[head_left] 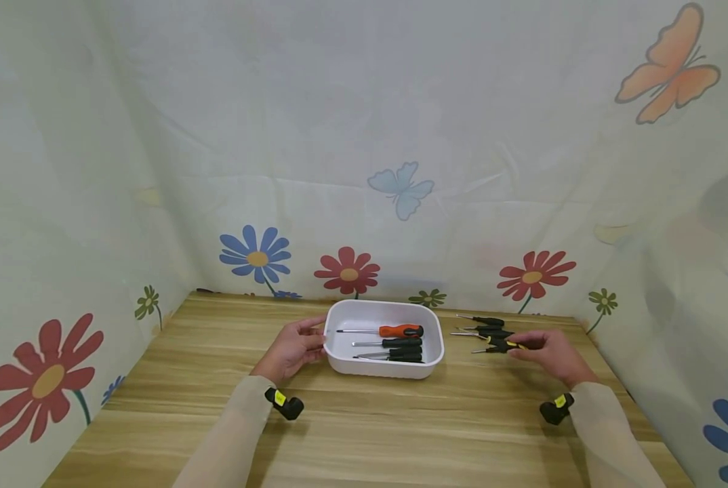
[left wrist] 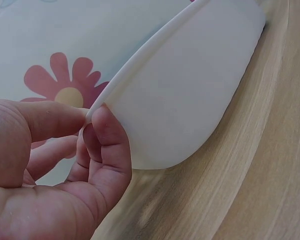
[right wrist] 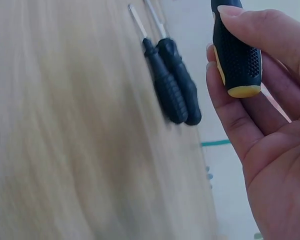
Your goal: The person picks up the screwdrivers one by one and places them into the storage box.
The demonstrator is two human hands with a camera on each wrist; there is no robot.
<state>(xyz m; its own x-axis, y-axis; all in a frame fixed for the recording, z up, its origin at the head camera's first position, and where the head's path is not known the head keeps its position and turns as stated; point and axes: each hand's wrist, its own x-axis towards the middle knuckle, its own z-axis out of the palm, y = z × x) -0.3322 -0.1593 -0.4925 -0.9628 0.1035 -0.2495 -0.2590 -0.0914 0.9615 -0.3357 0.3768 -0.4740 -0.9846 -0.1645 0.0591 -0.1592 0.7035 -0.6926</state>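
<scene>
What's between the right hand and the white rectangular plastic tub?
In the head view, a black-and-yellow screwdriver that hand pinches, then bare wood-grained tabletop; two black-handled screwdrivers lie farther back.

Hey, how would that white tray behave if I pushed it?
The white tray would probably slide rather than tip, being wide and low. Thin-edged where the left hand pinches it, it may flex slightly. The loose screwdrivers inside would likely shift.

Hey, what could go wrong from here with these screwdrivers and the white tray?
The black-and-yellow screwdriver might slip, since the right hand pinches only its handle. A tug could shift or tilt the white tray, whose rim the left hand pinches. The black-handled screwdrivers inside lie close together, so another dropped in might knock them.
</scene>
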